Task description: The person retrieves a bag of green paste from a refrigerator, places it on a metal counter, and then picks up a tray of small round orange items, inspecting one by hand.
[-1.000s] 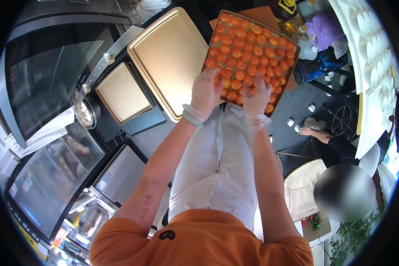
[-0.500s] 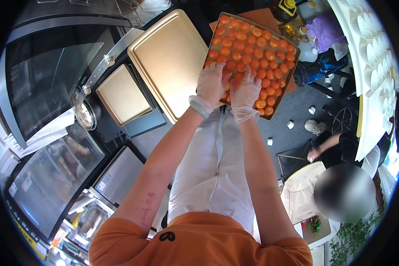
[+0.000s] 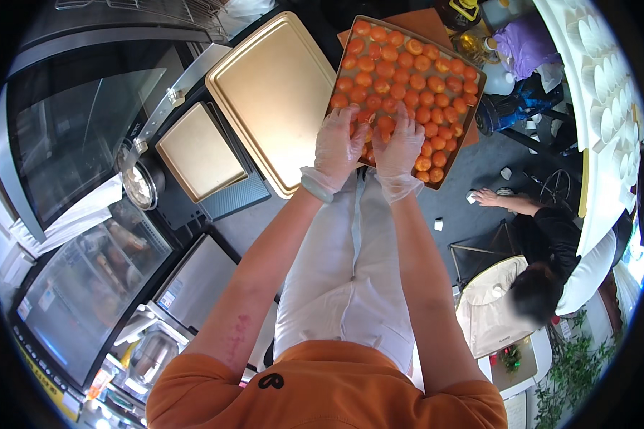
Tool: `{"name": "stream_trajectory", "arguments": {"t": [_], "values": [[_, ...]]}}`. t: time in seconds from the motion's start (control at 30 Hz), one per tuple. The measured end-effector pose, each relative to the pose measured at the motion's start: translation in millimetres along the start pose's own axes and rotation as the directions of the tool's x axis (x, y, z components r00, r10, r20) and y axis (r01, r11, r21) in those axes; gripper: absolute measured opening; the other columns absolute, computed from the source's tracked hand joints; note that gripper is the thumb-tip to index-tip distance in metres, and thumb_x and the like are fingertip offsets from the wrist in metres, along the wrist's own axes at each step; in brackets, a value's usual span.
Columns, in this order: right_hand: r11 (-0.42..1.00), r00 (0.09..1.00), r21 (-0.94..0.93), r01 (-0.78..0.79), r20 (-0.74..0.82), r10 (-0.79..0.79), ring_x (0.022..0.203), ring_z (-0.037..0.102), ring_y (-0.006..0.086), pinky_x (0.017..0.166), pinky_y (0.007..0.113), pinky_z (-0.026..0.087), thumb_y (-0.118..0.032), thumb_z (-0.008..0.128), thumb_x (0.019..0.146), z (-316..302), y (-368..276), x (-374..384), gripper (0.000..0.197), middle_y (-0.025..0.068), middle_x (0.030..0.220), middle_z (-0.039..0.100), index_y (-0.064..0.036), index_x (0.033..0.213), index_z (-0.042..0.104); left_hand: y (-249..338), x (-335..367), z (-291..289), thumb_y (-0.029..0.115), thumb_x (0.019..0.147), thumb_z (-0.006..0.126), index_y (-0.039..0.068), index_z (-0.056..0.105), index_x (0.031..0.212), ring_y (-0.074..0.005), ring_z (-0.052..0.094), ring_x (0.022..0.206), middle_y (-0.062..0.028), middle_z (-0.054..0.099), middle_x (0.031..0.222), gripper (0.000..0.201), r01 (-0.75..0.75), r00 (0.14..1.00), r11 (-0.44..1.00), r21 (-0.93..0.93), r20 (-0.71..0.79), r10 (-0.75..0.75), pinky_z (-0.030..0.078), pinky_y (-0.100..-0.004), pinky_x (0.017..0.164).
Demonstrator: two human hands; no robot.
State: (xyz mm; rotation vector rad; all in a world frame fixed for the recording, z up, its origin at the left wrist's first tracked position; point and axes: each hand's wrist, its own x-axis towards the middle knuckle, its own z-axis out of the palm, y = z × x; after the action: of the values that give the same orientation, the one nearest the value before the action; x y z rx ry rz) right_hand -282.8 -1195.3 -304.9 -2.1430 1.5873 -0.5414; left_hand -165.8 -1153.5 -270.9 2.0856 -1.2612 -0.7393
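Observation:
A rectangular baking tray point(image 3: 436, 179), tilted in my view, is spread with rows of round orange balls that look like egg yolks point(image 3: 401, 75). Both hands wear clear plastic gloves and work at its near left part. My left hand point(image 3: 336, 146) has its fingers bent down among the yolks by the near edge; what lies under the fingertips is hidden. Beside it, my right hand point(image 3: 398, 150) rests over the yolks, fingers stretched forward and thumb apart, with yolks showing between them.
Left of the yolk tray lies a large gold tray point(image 3: 275, 100), then a smaller one point(image 3: 202, 151) by a metal bowl point(image 3: 143, 184). An oven point(image 3: 100, 129) stands far left. Bottles point(image 3: 472, 46) and a purple bag point(image 3: 526, 44) are beyond. Another person point(image 3: 558, 236) crouches right, reaching for a white cup.
My hands have shifted slightly among the yolks at the same part of the tray. The person at right has leaned in and reached a hand to a white cup on the floor.

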Motion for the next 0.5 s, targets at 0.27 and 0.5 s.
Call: {"name": "stream_trajectory", "arguments": {"t": [0.27,0.5], "values": [[0.963,0.986,0.27,0.023,0.153,-0.066,0.093,0.051,0.0342,0.086,0.045,0.041,-0.007,0.07,0.069,-34.9,-19.9,-20.3,0.071,0.014,0.105,0.058,-0.0046,0.134,0.043,11.5,-2.5,-0.5,0.029,0.092,0.062,0.001,0.059,0.109,-0.0099,0.057,0.085,-0.0027,0.063,0.096,0.033,0.618,0.779,0.412,-0.67,0.592,-0.207,0.047,-0.0255,0.075],[0.988,0.998,0.153,0.033,-0.062,-0.024,0.097,0.052,0.0347,0.085,0.044,0.043,-0.008,0.068,0.073,-42.0,35.6,-20.9,0.054,0.0141,0.106,0.06,-0.0018,0.124,0.052,-2.7,-2.8,0.0,0.029,0.092,0.063,0.0,0.06,0.103,-0.0094,0.057,0.082,-0.0022,0.062,0.091,0.031,0.596,0.801,0.46,-0.658,0.525,-0.287,0.046,-0.0234,0.074]]}}
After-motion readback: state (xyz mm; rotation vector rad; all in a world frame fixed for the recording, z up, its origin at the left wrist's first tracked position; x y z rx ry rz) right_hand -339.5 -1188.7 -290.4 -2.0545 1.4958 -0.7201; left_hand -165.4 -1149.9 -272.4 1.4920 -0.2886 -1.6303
